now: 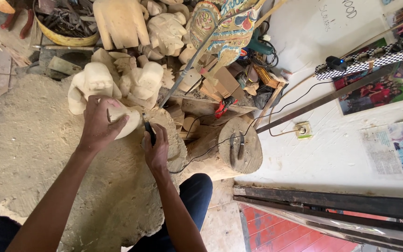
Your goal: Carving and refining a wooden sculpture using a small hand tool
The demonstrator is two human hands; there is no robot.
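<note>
A pale, rounded wooden carving (126, 120), smooth and cream-coloured with a curved lower edge, lies on a big, rough stump block (29, 140) whose top is gritty, sand-coloured and pitted; the piece sits toward the block's 1 o'clock edge. The left hand (100, 125) lies over the carving from its 9 o'clock side, fingers spread and curled down upon it, gripping it against the block. The right hand (156, 148), just at the carving's 4 o'clock, is clenched around a slim dark-handled tool (149, 129) whose tip meets the carving's edge; whether it is a knife or a chisel cannot be told. At 12 o'clock from the carving stand two unfinished wooden figures (117, 83), blocky and bulbous, of the same raw pale wood, with more rough carvings (164, 30) heaped behind them. At 3 o'clock, a smaller round log (241, 147) stands with two dark metal tools laid on its flat face, and a thin black cable (239, 130) trails across it. A brightly painted carved piece (225, 25) with blue, red and yellow patterns leans at 1 o'clock. A yellow-rimmed bowl (68, 28) of dark metal tools sits at 11 o'clock. The floor at 5 o'clock is red planking (295, 233).
</note>
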